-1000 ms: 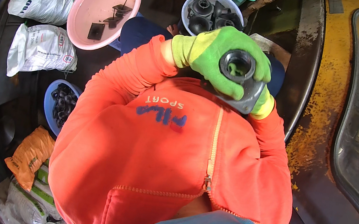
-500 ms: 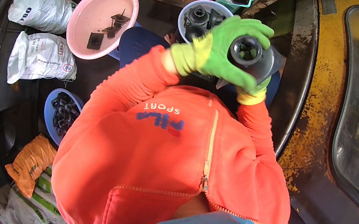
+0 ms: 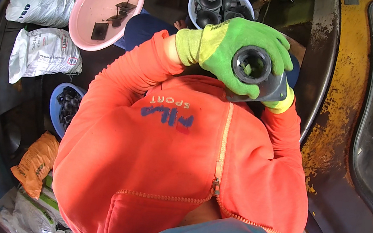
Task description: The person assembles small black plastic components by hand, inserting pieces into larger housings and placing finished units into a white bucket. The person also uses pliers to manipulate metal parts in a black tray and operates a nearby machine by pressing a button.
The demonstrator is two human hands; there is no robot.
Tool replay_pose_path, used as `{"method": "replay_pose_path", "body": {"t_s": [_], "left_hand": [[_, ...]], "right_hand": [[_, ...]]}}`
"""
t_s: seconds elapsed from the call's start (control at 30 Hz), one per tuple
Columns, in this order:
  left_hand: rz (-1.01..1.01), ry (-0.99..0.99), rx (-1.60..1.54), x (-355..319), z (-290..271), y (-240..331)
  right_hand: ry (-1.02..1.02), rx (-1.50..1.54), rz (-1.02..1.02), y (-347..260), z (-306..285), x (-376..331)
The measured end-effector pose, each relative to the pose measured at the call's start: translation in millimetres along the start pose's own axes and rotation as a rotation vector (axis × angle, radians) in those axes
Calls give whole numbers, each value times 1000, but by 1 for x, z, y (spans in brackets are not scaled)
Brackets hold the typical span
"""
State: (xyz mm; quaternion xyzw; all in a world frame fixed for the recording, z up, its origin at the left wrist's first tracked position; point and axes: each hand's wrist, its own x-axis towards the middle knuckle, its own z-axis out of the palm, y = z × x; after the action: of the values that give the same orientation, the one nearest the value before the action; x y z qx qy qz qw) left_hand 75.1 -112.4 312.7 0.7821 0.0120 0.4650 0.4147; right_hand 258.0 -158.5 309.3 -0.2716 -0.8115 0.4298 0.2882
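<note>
My left hand point(image 3: 236, 49) is curled round the collar point(image 3: 267, 68) of the black flanged sleeve point(image 3: 269, 86); my right hand point(image 3: 281, 101) (mostly hidden beneath it) I cannot tell. I judge it light, stiff, maybe slippery, so the collar seems the safest hold.

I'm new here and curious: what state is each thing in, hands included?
Part: held, ring opening facing the camera
Left hand: gloved, fingers curled around the part
Right hand: mostly hidden behind the part, grip unclear
Pink basin: holds a few black pieces
Upper blue basin: loaded with black parts
Lower blue basin: piled with small pieces
Jacket: zipped partway
Orange bag: crumpled
Upper white sack: bulging
</note>
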Motion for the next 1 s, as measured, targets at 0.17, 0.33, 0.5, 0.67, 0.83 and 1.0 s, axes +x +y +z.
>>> {"method": "replay_pose_path", "body": {"t_s": [0.17, 0.33, 0.5, 0.67, 0.83, 1.0], "left_hand": [[-81, -330, -391, 1, 7, -6], [-198, -305, -355, 11, -11, -3], [-235, -24, 621, 0, -50, 4], [-233, 553, -89, -17, -25, -18], [-636, 682, -1389, -38, 1, -21], [-721, 778, -1403, -54, 0, -26]], "right_hand": [[-148, 226, 157, 13, 10, -16], [60, 888, 436, 57, 26, -2], [393, 1378, 406, 76, 8, 14], [534, 1277, 314, 60, -2, 13], [530, 942, 615, 55, 5, 29], [769, 9, 306, 52, 3, 36]]}}
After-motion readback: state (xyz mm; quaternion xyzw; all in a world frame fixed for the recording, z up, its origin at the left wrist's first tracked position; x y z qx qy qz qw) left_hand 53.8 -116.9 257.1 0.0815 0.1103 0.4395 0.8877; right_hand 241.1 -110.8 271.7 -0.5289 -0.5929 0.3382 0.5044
